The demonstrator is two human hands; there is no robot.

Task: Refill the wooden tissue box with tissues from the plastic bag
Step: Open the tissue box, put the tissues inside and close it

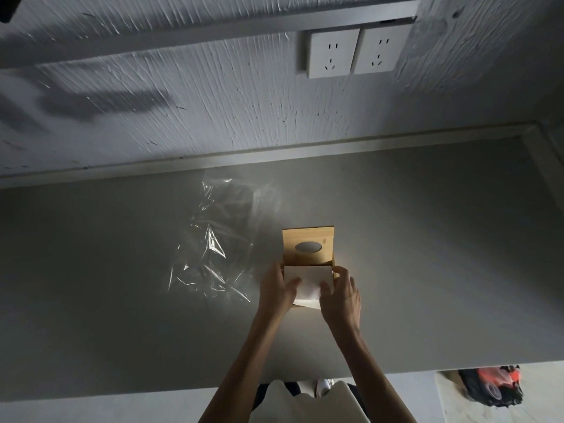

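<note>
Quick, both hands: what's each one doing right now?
Left hand: closed on the left side of the tissue stack at the wooden tissue box.
Right hand: closed on the stack's right side.

Tissue box (308,254) sits on table (427,254), near centre, its lid (308,239) standing up at the far side. Tissue stack (308,280) rests in the box opening. Left hand (276,290) on stack's left, right hand (340,296) on its right. Plastic bag (219,239) lies on table just left of box. Wall w/ two sockets (354,53) behind table.
</note>
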